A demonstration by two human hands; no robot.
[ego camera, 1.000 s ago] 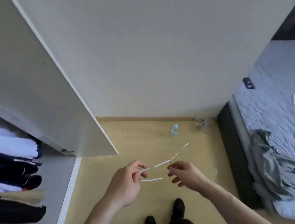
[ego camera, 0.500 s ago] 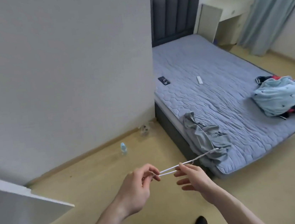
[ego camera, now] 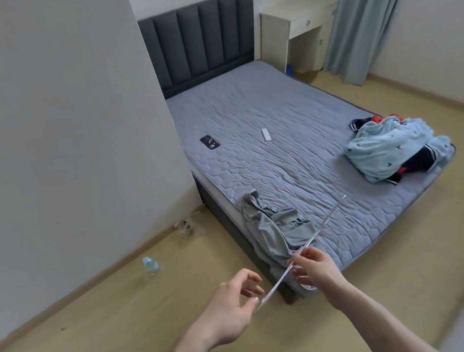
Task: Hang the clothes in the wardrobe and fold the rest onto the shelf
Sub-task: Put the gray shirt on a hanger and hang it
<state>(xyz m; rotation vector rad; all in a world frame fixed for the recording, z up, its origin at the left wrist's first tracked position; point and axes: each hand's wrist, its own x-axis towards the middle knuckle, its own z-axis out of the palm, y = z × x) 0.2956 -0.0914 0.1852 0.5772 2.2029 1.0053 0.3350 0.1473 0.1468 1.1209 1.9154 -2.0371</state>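
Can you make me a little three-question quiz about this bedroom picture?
1. True or false: both hands hold the white wire hanger.
2. Which clothes lie nearest the right hand? A) grey garment B) light blue garment C) a yellow coat
3. Fill in: the black phone and white remote lie on the ____.

Key
1. True: the left hand pinches one end, and the right hand's fingers pinch it further along.
2. A, at the bed's near edge.
3. Bed.
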